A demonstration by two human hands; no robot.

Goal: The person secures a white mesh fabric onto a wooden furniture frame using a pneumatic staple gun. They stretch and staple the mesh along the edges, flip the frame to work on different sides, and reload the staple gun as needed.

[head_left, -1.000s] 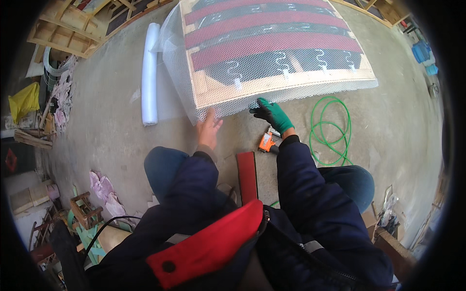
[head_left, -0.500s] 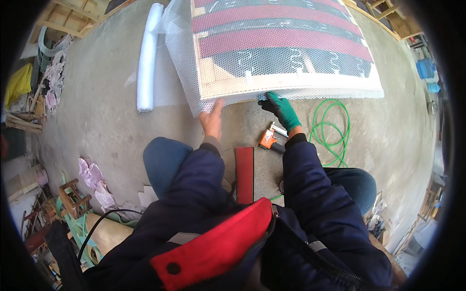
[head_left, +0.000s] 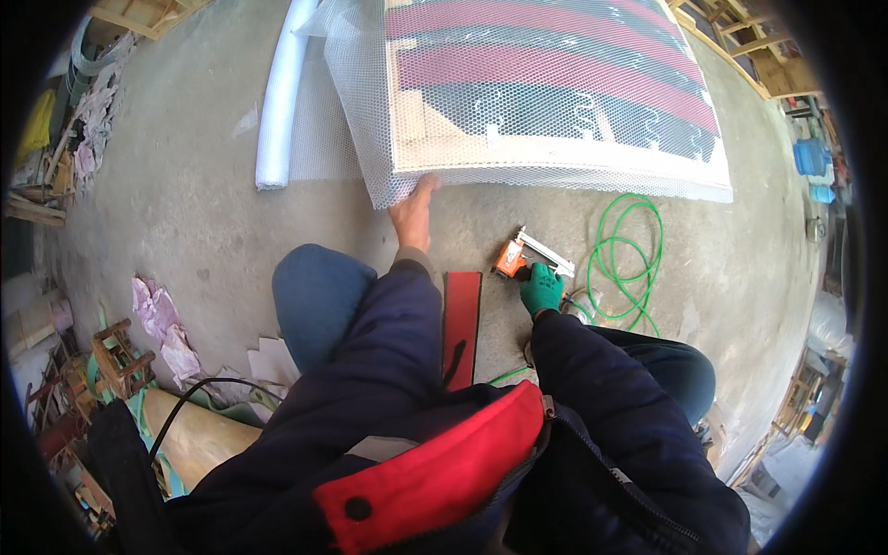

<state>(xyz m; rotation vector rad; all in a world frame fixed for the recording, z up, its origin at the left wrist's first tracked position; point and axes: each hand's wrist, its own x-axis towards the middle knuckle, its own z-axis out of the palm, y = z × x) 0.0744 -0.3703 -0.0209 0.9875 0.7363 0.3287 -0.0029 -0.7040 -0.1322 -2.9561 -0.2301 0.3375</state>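
A wooden frame [head_left: 555, 151] with dark red webbing bands [head_left: 555, 72] and zigzag springs lies ahead of me, covered by white plastic mesh [head_left: 361, 120]. My bare left hand [head_left: 413, 218] pinches the mesh's near edge by the frame's left corner. Lower and to the right, my green-gloved right hand [head_left: 542, 289] is wrapped round the handle of an orange and silver staple gun [head_left: 513, 255] on the floor. Between my knees lies a red strip with dark edges [head_left: 462, 319].
A green air hose [head_left: 638, 264] lies coiled right of the staple gun. The white mesh roll [head_left: 280, 111] rests left of the frame. Crumpled pinkish sheeting [head_left: 166, 324] and wooden scraps [head_left: 120, 361] lie on the left. Blue containers [head_left: 812, 157] stand far right.
My right hand has left the frame's near edge and come down onto the staple gun's handle. My left hand keeps its hold on the mesh.
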